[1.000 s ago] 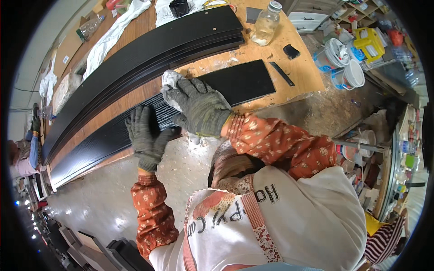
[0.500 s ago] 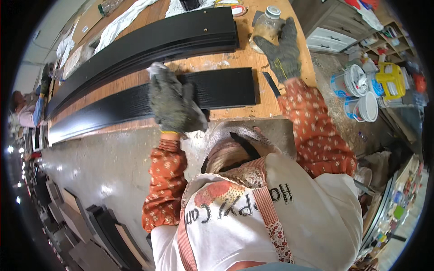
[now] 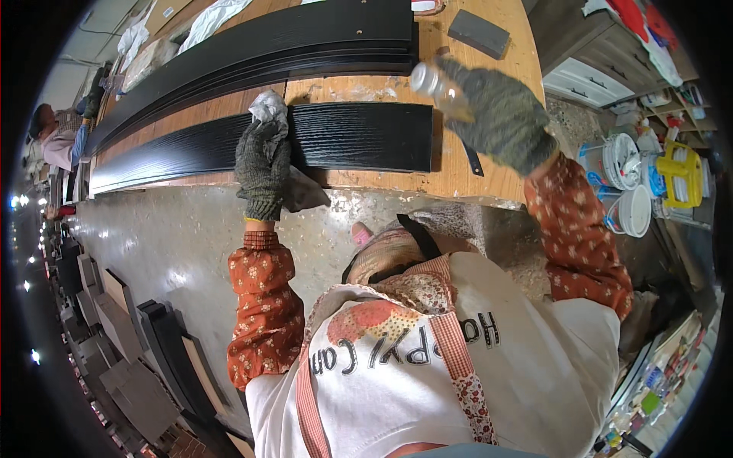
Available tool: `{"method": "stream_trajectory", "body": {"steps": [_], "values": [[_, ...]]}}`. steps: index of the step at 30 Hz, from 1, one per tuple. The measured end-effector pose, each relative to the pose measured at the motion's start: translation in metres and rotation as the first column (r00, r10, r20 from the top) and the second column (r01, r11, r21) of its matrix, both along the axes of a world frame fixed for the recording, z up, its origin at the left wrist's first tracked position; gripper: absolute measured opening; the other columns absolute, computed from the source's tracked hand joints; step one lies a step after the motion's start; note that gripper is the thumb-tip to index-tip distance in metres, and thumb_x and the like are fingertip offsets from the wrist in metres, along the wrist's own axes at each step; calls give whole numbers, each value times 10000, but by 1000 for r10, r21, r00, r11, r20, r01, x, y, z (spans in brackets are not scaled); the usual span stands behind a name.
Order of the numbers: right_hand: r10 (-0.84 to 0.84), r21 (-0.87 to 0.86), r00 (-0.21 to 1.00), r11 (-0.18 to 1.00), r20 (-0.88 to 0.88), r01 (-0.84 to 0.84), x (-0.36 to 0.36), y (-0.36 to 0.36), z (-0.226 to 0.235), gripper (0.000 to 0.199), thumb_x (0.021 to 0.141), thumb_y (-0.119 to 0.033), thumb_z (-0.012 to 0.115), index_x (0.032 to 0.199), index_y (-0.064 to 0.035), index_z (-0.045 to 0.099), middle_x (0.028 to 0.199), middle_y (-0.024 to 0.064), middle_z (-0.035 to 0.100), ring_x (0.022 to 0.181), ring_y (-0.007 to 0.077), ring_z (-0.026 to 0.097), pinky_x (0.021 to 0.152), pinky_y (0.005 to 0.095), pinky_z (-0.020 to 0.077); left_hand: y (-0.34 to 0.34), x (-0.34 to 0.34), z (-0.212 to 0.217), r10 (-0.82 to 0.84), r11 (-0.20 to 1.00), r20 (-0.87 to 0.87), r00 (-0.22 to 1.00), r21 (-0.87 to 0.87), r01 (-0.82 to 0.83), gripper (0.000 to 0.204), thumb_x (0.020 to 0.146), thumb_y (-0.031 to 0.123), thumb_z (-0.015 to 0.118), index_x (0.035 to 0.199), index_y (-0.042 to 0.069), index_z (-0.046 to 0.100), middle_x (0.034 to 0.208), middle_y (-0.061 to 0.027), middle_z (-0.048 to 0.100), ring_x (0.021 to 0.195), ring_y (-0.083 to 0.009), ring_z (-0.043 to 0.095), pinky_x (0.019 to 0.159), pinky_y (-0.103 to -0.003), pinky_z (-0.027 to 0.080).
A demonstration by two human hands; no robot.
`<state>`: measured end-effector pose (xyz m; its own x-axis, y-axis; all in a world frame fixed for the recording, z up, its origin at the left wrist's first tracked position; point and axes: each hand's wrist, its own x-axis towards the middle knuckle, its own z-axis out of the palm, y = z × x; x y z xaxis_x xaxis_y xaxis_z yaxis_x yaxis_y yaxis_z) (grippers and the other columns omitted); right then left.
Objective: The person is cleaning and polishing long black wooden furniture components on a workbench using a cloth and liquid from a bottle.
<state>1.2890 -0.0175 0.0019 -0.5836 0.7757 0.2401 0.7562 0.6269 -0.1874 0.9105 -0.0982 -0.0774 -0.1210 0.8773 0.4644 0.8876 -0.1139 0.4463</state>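
Note:
A long black wood-grained board (image 3: 366, 139) lies along the near edge of the wooden table (image 3: 382, 182). My left hand (image 3: 262, 172), in a dark grey knit glove, is closed on a crumpled whitish cloth (image 3: 269, 108) at the board; a loose grey end hangs below the hand. To the right of the board, my gloved right hand (image 3: 500, 118) wraps round a clear bottle (image 3: 453, 102) with yellowish contents. The bottle is tipped over, its pale cap end pointing left. Part of its body is hidden by the glove.
More black boards (image 3: 328, 38) are stacked farther back. A dark grey block (image 3: 479, 34) and a thin black strip (image 3: 473, 159) lie at the table's right. Buckets (image 3: 632, 214) and a yellow container (image 3: 678, 174) stand on the floor. Another person (image 3: 61, 137) is at far left.
My right hand has taken hold of the bottle, lifted it off the table and tipped it leftward. My left hand has shifted slightly left with the cloth. The grey block now shows fully.

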Motion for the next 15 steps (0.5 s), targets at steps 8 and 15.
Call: {"method": "stream_trajectory", "body": {"steps": [8,15], "values": [[33,-44,906,999,423,-15,-24,-42,20,576,783,-175,672,1347,-171,556,829,74,613,776,280,606,738,442,456,7,-9,6,-64,998,-251,966,-41,56,504,830,305,727,1268,105,581,1248,-171,599,1194,-368,530,1035,-460,400],[-36,-22,893,998,449,51,-46,-23,12,401,787,-153,670,1184,-159,616,824,120,664,758,311,672,665,453,498,8,-8,2,-105,993,-102,989,-67,98,476,854,282,699,1271,90,576,1255,-185,588,1212,-379,513,1056,-472,385]]}}
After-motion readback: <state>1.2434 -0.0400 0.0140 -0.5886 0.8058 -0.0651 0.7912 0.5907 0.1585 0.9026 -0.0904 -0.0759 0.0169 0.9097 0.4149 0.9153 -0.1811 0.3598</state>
